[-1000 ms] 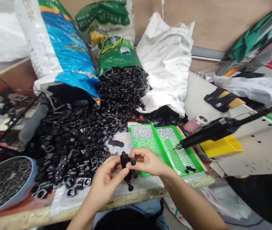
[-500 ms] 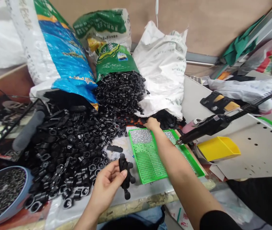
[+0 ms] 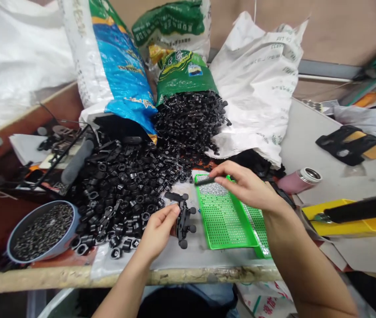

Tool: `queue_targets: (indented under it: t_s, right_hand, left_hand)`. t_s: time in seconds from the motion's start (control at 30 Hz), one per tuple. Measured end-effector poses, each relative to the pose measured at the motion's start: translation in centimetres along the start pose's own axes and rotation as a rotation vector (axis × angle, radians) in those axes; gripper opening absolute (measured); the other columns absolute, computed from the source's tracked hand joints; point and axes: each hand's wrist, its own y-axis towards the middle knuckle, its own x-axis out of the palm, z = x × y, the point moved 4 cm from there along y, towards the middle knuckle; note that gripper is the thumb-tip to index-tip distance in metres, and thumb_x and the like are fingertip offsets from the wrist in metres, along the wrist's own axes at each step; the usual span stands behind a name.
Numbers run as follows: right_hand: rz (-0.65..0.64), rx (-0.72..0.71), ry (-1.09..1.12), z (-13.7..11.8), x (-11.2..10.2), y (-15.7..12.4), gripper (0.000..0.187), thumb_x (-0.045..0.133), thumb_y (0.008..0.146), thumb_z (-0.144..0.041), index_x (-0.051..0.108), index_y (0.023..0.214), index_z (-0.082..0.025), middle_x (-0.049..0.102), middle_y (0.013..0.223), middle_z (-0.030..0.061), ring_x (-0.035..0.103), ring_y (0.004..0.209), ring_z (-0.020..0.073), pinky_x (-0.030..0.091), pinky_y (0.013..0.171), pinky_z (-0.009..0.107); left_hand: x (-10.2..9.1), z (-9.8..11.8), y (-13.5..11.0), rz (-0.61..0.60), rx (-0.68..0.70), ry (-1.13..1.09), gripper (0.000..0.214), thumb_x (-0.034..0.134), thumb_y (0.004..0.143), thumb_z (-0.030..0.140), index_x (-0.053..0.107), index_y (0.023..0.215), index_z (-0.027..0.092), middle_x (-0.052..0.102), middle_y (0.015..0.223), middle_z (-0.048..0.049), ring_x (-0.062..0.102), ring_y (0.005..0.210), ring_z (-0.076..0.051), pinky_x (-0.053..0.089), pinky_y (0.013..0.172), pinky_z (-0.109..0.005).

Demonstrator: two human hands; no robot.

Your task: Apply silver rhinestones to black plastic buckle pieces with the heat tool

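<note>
My left hand (image 3: 159, 227) is closed round a black plastic bracket (image 3: 184, 223) with several rounded knobs along its right side, held above the front of the table. A flat black plastic strip (image 3: 204, 181) is pinched in my right hand (image 3: 245, 185), over the far end of a green perforated tray (image 3: 232, 244). Small silver screws (image 3: 214, 189) are heaped at that end of the tray, with rows of them sitting in its holes. Another black strip (image 3: 173, 196) lies on the table just behind the bracket.
Loose black parts (image 3: 121, 198) are piled on the left, beside a blue bowl (image 3: 11, 240) of small dark pieces. Sacks, including a green one (image 3: 188, 81), stand behind. An electric screwdriver (image 3: 360, 210) hangs across a yellow bin (image 3: 336, 227) at right, near a pink bottle (image 3: 290, 182).
My right hand has come back from the white sack's mouth and now holds a flat black strip. The bracket has turned in my left hand. The whole view has shifted.
</note>
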Motion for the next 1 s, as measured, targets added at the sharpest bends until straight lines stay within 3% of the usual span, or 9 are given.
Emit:
queue_targets:
  t_s: [0.07, 0.13, 0.27, 0.4, 0.53, 0.63, 0.8, 0.9, 1.0]
  right_hand:
    - [-0.229, -0.210, 0.047, -4.9, 0.7, -0.6, 0.020, 0.051, 0.104, -0.024, 0.070, 0.108, -0.023, 0.068, 0.106, 0.0068, 0.060, 0.107, 0.0218, 0.049, 0.096, 0.036]
    - [-0.420, -0.289, -0.001, -8.2, 1.8, -0.7, 0.023, 0.048, 0.104, -0.017, 0.070, 0.108, -0.022, 0.065, 0.104, 0.0075, 0.057, 0.106, 0.0222, 0.048, 0.095, 0.038]
    - [-0.539, -0.290, -0.171, -9.8, 3.8, 0.1, 0.022, 0.051, 0.102, -0.013, 0.072, 0.101, -0.019, 0.062, 0.102, 0.0087, 0.052, 0.105, 0.0257, 0.043, 0.097, 0.046]
    - [-0.431, -0.292, -0.134, -9.0, 4.9, 0.1, 0.018, 0.056, 0.100, -0.015, 0.072, 0.102, -0.022, 0.060, 0.116, 0.0095, 0.051, 0.115, 0.0277, 0.042, 0.102, 0.051]
    - [-0.086, -0.254, 0.048, -7.2, 5.1, -0.8, 0.029, 0.069, 0.095, -0.025, 0.061, 0.123, -0.025, 0.058, 0.125, 0.0100, 0.053, 0.121, 0.0266, 0.047, 0.104, 0.046]
    - [0.112, -0.180, 0.137, -5.7, 5.8, -1.8, 0.023, 0.072, 0.093, -0.034, 0.062, 0.112, -0.024, 0.064, 0.108, 0.0067, 0.061, 0.105, 0.0242, 0.053, 0.093, 0.041]
    - [0.212, -0.187, 0.161, -5.6, 7.0, -3.1, 0.004, 0.066, 0.096, -0.027, 0.069, 0.099, -0.026, 0.067, 0.103, 0.0058, 0.062, 0.105, 0.0243, 0.053, 0.092, 0.043]
    - [0.353, -0.105, 0.174, -5.5, 7.2, -3.9, 0.014, 0.070, 0.092, -0.029, 0.068, 0.106, -0.027, 0.067, 0.108, 0.0076, 0.064, 0.105, 0.0254, 0.057, 0.090, 0.044]
    - [0.303, 0.053, 0.230, -4.7, 8.6, -5.0, 0.033, 0.079, 0.083, -0.040, 0.066, 0.110, -0.026, 0.071, 0.108, 0.0089, 0.070, 0.093, 0.0260, 0.063, 0.076, 0.042]
  left_hand:
    - [0.3, 0.2, -0.1, -0.022, -0.001, -0.007, 0.062, 0.073, 0.077, 0.073, 0.075, 0.089, 0.013, 0.056, 0.063, 0.0008, 0.046, 0.057, -0.012, 0.039, 0.052, -0.021]
    - [0.7, 0.6, -0.4, -0.039, 0.019, -0.003, 0.062, 0.073, 0.076, 0.075, 0.074, 0.083, 0.013, 0.053, 0.061, 0.0019, 0.044, 0.055, -0.011, 0.038, 0.050, -0.021]
    - [0.9, 1.2, -1.2, -0.035, 0.060, 0.027, 0.071, 0.058, 0.082, 0.083, 0.073, 0.079, 0.013, 0.061, 0.068, -0.0029, 0.052, 0.062, -0.014, 0.044, 0.052, -0.022]
    - [0.8, 1.3, -1.7, -0.086, 0.076, 0.027, 0.083, 0.047, 0.085, 0.087, 0.078, 0.103, 0.011, 0.071, 0.083, -0.0099, 0.063, 0.077, -0.021, 0.050, 0.058, -0.025]
    - [0.5, 1.5, -1.9, -0.046, 0.084, -0.052, 0.083, 0.061, 0.080, 0.083, 0.075, 0.122, 0.013, 0.074, 0.086, -0.0100, 0.067, 0.078, -0.022, 0.051, 0.059, -0.025]
    - [0.7, 1.9, -1.9, -0.037, 0.095, -0.081, 0.081, 0.069, 0.077, 0.079, 0.074, 0.125, 0.013, 0.074, 0.084, -0.0094, 0.067, 0.075, -0.021, 0.053, 0.061, -0.026]
    - [1.1, 2.6, -1.8, -0.002, 0.137, -0.094, 0.067, 0.084, 0.071, 0.065, 0.077, 0.116, 0.015, 0.074, 0.086, -0.0066, 0.063, 0.069, -0.016, 0.052, 0.061, -0.024]
    - [0.9, 2.7, -1.7, 0.038, 0.160, -0.120, 0.058, 0.088, 0.072, 0.055, 0.076, 0.113, 0.015, 0.075, 0.090, -0.0066, 0.064, 0.071, -0.015, 0.053, 0.063, -0.023]
    - [0.7, 2.7, -2.1, 0.103, 0.228, -0.136, 0.050, 0.086, 0.076, 0.051, 0.075, 0.110, 0.015, 0.076, 0.097, -0.0083, 0.068, 0.085, -0.019, 0.056, 0.078, -0.028]
